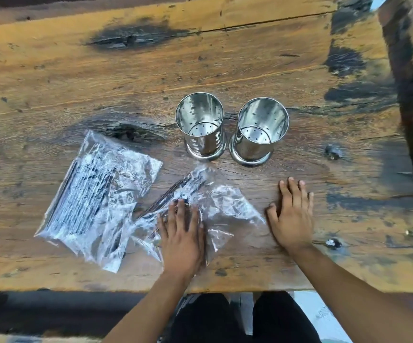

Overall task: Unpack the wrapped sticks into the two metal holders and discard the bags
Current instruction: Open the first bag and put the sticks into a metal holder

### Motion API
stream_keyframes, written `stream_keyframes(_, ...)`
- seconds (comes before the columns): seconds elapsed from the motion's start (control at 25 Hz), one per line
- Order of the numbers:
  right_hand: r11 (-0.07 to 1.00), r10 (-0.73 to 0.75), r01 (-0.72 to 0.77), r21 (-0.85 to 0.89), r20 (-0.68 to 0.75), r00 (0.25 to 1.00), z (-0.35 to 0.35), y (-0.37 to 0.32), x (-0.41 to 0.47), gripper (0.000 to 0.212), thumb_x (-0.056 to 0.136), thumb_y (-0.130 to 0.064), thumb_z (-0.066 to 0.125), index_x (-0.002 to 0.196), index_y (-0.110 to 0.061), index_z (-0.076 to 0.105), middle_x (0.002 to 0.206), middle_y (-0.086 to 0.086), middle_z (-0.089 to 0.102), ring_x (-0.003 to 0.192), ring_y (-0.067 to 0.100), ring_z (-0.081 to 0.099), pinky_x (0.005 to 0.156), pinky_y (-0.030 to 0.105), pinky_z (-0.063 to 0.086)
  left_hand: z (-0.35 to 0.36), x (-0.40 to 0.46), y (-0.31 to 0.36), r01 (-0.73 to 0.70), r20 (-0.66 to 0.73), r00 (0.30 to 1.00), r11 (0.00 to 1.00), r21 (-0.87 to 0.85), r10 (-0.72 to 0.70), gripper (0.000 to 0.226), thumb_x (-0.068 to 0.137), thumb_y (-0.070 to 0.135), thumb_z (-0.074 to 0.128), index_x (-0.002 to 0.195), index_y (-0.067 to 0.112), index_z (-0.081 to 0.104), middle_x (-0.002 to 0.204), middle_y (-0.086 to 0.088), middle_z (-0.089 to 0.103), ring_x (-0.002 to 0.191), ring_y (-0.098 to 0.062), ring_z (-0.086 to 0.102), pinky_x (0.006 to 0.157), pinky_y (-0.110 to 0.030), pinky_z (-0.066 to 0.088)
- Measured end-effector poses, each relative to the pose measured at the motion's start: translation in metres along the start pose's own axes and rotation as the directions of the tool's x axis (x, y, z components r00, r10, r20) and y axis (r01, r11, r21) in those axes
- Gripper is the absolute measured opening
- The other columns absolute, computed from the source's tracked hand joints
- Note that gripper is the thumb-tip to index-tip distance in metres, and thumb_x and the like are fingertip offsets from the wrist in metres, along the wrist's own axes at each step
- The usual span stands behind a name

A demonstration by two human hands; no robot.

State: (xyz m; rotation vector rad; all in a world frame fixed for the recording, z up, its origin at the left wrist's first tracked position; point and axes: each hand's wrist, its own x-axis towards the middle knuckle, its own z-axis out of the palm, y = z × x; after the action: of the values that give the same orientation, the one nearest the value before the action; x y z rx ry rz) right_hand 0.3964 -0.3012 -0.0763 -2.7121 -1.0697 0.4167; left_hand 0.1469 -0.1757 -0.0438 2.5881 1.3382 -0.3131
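A worn brown wooden table fills the frame. At lower left lies a crinkled clear plastic bag of dark sticks; a second clear bag at lower centre lies under the flat, straight-fingered left hand. The right hand rests flat, fingers spread, on bare wood. Two shiny perforated metal holders stand upright at centre.

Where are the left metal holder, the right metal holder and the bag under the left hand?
left metal holder (204, 142): head view, on its outer front wall.
right metal holder (254, 147): head view, on its outer front wall.
bag under the left hand (227, 201): head view, on crumpled clear plastic right of the fingers.
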Motion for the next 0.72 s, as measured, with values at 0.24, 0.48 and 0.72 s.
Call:
stream_keyframes(0.24,0.941,-0.053,0.068,0.332,-0.055,0.997,-0.010,0.028,0.001,0.039,0.099,-0.015,0.050,0.136,-0.007,0.060,0.156,0.010,0.045,0.151,0.029,0.030,0.127,0.042,0.018,0.019,-0.014,0.052,-0.231,-0.001,0.973,0.973,0.031,0.231,0.058,0.100,0.034,0.045,0.155,0.018,0.041,0.166,-0.014,0.028,0.154,-0.040,0.024,0.120,-0.065,0.016)
stream_keyframes(0.48,0.913,0.150,-0.108,0.393,-0.076,0.986,-0.046,0.034,-0.015,0.028,0.098,-0.020,0.048,0.108,-0.010,0.072,0.109,0.009,0.061,0.105,0.031,0.059,0.093,0.033,0.044,0.016,-0.023,0.028,-0.322,0.175,0.937,0.942,0.098,0.302,0.076,0.096,0.070,0.036,0.162,0.041,0.013,0.172,-0.012,0.000,0.157,-0.043,-0.005,0.122,-0.067,0.001)
stream_keyframes(0.72,0.952,-0.081,0.035,0.303,0.141,0.987,-0.045,-0.036,-0.042,0.031,0.095,-0.043,0.061,0.115,-0.019,0.063,0.103,-0.005,0.065,0.086,0.012,0.064,0.080,0.031,0.057,-0.007,-0.014,0.000,-0.353,0.162,0.929,0.929,0.111,0.333,0.086,0.095,0.076,0.029,0.164,0.026,0.018,0.172,-0.013,0.003,0.159,-0.035,-0.006,0.122,-0.067,0.008)
